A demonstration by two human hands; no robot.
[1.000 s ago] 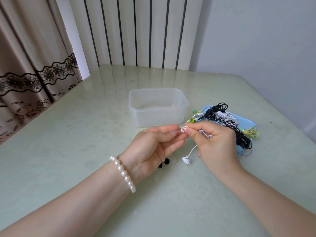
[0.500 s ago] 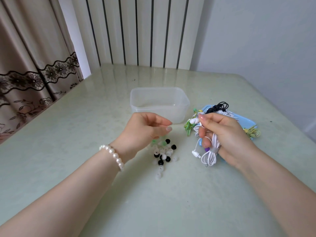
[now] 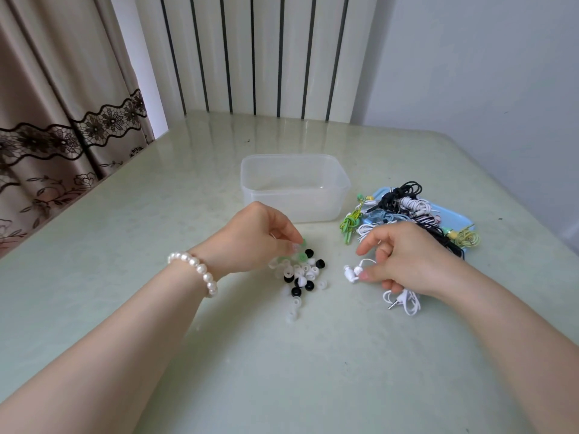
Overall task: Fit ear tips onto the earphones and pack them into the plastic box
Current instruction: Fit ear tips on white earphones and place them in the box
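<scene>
No legible text; left hand [image 3: 260, 239] maybe pinching ear tips [image 3: 302, 272].

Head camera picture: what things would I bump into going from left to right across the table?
Pearl bracelet → left hand → pile of ear tips → white earphones → right hand → yellow earphones.

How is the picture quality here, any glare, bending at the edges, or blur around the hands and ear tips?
Head view: soft daylight, only faint shadows under the hands; the glossy table mirrors the striped wall panel at its far edge; wide-angle bending bows the curtain and stretches the forearms; the left hand, right hand and ear tips are fairly sharp; the clear plastic box shows a small glint inside.
</scene>
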